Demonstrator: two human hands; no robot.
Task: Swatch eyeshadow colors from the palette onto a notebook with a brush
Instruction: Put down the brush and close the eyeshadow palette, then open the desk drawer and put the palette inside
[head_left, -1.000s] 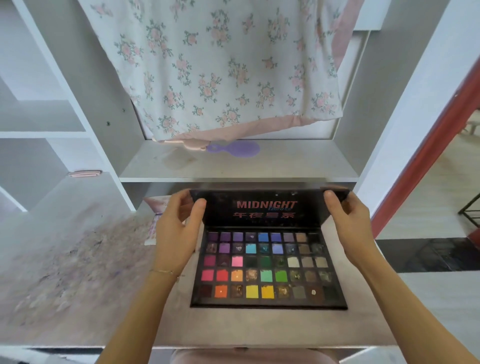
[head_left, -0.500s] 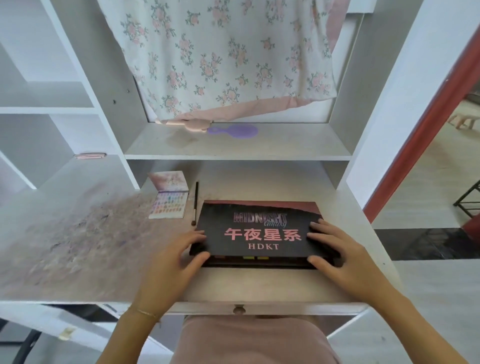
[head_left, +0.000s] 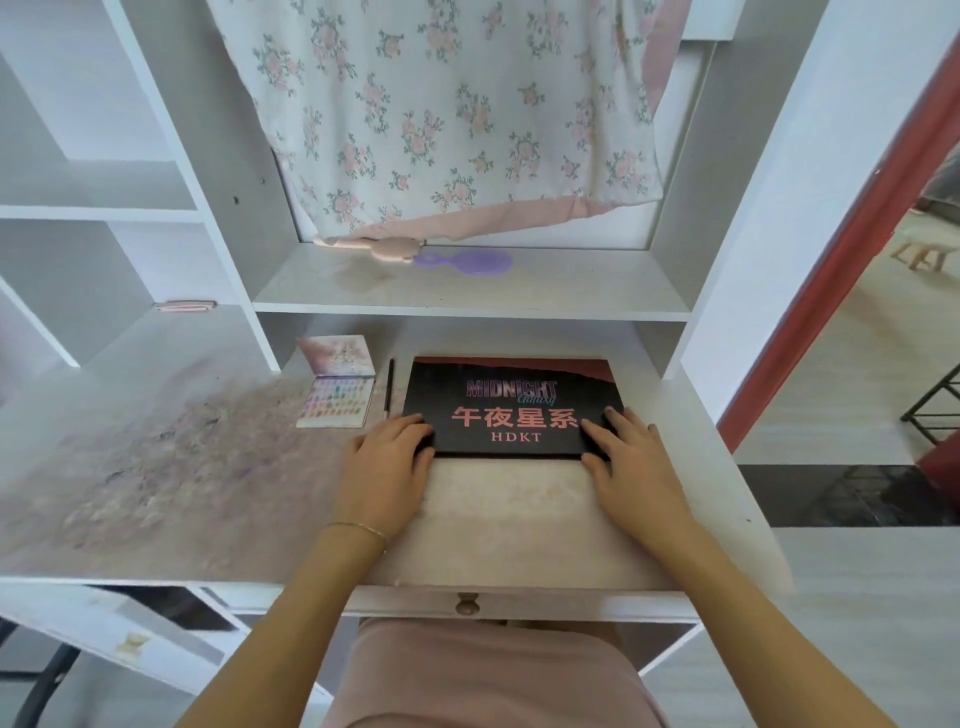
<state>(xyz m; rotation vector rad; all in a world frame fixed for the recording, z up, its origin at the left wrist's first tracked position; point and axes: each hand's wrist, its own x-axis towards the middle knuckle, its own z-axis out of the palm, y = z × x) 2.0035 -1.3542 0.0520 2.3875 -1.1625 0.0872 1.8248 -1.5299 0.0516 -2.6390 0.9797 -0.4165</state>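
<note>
Lying: the black palette (head_left: 511, 405) sits flat and closed on the desk (head_left: 519, 519), lid up, just in front of the lower shelf (head_left: 467, 291).
Palette look: a wide, flat black case with pink lettering on the lid and a dark red strip along its far edge; no colour pans show while the lid is down.
Left hand: the left hand (head_left: 387, 467) rests on the near left corner of the palette, fingers fairly straight on the lid, thumb against the front edge.
Right hand: the right hand (head_left: 631, 462) lies on the near right corner, fingers spread flat over the lid; neither hand is curled round anything.
Brush: a thin dark brush (head_left: 388, 387) lies on the desk just beside the left edge of the palette, untouched.
Small palette: a pale open palette (head_left: 337, 400) with rows of pastel pans lies left of the brush.
Notebook: none can be made out in this view.
Risk: with the lid shut and the brush lying loose at the case's edge, sliding or lifting the case could knock the brush and roll it away; prying the lid from the corners could make the case skid on the dusty-looking desk.
Farther off: a purple hairbrush (head_left: 467, 261) rests on the shelf under a hanging floral cloth (head_left: 457, 114).
</note>
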